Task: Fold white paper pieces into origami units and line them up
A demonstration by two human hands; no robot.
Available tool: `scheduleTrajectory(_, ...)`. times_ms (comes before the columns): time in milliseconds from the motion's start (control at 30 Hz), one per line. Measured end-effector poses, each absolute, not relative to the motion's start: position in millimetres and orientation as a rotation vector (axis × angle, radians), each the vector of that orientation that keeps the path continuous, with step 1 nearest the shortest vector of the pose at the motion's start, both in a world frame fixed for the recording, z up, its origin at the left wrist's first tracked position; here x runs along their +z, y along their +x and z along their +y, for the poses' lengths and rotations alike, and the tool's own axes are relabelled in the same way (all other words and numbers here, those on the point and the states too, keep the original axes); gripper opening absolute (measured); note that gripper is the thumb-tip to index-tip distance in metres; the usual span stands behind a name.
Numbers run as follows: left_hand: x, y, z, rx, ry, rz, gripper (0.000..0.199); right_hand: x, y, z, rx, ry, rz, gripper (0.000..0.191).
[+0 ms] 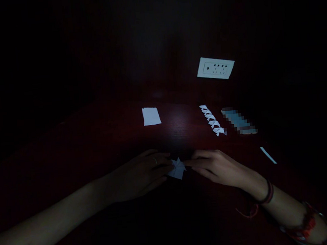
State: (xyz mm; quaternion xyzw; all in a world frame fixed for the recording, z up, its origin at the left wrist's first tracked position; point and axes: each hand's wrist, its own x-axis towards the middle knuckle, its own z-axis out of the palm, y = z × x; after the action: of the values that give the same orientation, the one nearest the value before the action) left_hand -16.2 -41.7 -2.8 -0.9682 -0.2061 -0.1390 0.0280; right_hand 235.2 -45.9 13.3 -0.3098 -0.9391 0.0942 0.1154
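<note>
A small white folded paper, with pointed flaps standing out at its top and right, lies on the dark red table between my two hands. My left hand, wearing a ring, holds the paper at its left side, with fingertips over its edge. At the right, my right hand has its bent fingers closed at the paper's right point. Dim light hides exactly how the fingertips grip. Beyond my right hand lies a slanting row of several small folded white paper pieces.
A stack of white paper sheets lies farther back on the dark red table. To the right are a blurred-out phone and a narrow pale strip. A white socket plate is on the wall behind. The surroundings are very dark.
</note>
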Motion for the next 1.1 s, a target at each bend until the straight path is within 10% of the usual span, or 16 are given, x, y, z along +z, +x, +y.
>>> scheduleTrajectory(1100, 5, -10, -59, -0.523, -2.998, -0.880, 0.029, 20, 221, -59, 0.185, -0.905, -2.711, 0.026)
